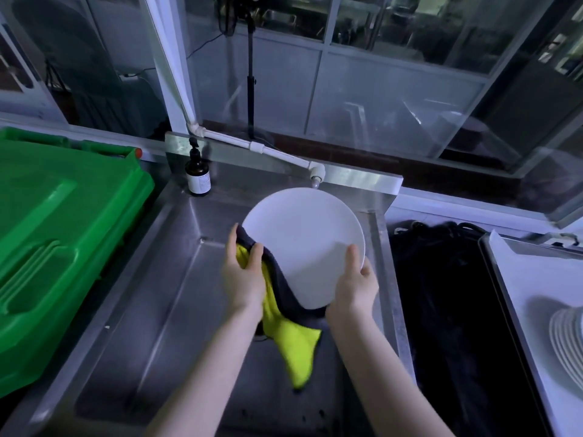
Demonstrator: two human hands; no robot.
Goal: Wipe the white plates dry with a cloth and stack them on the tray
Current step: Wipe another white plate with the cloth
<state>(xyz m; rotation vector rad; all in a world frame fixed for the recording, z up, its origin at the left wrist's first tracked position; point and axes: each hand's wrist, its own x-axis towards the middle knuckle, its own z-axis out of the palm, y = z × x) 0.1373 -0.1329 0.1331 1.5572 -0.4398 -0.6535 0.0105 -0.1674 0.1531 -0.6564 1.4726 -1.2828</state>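
A green bin [63, 216] is sitting on the left. A brown bottle [197, 176] (pump on top) is standing at the far edge of the sink [142, 310].

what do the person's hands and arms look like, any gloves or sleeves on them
Both are bare. The left hand and right hand wear no gloves, and no ring, watch or bracelet shows. The left forearm and right forearm are uncovered down to the bottom edge of the picture, so no sleeve is in view. No markings show on them.
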